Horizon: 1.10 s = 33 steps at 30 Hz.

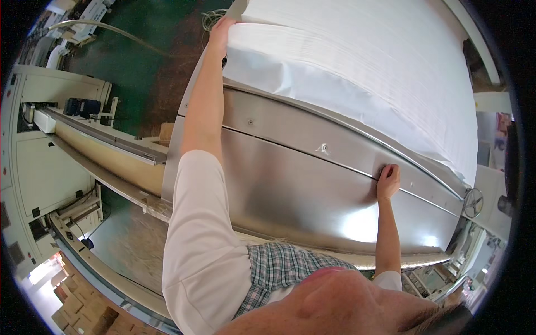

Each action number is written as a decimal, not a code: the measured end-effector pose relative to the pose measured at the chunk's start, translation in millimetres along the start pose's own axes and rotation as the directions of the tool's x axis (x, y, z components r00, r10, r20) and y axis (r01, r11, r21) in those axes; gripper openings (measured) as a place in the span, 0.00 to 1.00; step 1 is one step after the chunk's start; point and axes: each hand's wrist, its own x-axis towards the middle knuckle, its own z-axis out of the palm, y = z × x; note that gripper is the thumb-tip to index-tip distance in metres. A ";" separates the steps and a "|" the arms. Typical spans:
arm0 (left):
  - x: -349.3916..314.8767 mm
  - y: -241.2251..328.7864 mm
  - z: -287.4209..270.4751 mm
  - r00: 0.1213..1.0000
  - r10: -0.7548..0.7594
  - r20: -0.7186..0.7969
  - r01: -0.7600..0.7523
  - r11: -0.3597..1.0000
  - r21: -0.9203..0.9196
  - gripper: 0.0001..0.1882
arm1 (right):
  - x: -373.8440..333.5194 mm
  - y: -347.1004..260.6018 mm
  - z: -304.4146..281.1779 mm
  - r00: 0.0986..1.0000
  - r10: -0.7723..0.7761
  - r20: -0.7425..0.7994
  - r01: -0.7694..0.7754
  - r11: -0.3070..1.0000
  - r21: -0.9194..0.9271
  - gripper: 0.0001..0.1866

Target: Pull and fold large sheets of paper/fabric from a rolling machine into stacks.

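Observation:
A long, thick stack of white paper-like sheets (357,61) lies along the far side of a steel work surface. Its near side drapes in loose folds. My left arm stretches forward, and my left hand (221,32) grips the stack's left end with bent fingers. Lower right, my right hand (389,177) rests on the steel panel (290,173) by its long seam. The fingers of this hand are curled together, and whatever they may pinch is hidden. Screws (250,121) dot the strip between the seam and the stack.
A handwheel (473,202) stands at the panel's right end. On the left are a pale machine cabinet (53,151), a motor (82,106) and a long roller (111,159). A hose (106,25) crosses above the green floor (134,61). Cardboard boxes (78,301) pile up lower left.

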 end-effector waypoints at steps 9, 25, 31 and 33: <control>-7.2 41.3 44.9 0.922 -0.049 0.384 -0.379 0.087 0.921 0.26 | -0.4 12.4 -0.2 0.999 0.031 0.008 -0.031 0.999 0.032 0.06; -89.5 11.8 175.8 0.796 -0.378 0.473 -0.597 -0.356 0.719 0.49 | 113.3 -171.7 -14.7 0.877 -0.480 -0.006 0.380 0.688 0.618 0.08; -117.0 12.3 188.7 0.827 -0.355 0.436 -0.550 -0.351 0.758 0.49 | 172.2 -229.8 42.8 0.727 -0.683 0.065 0.640 0.709 0.297 0.23; -123.5 16.8 190.0 0.841 -0.368 0.397 -0.522 -0.361 0.773 0.49 | 188.1 -196.1 39.5 0.776 -0.571 0.267 0.540 0.821 0.185 0.24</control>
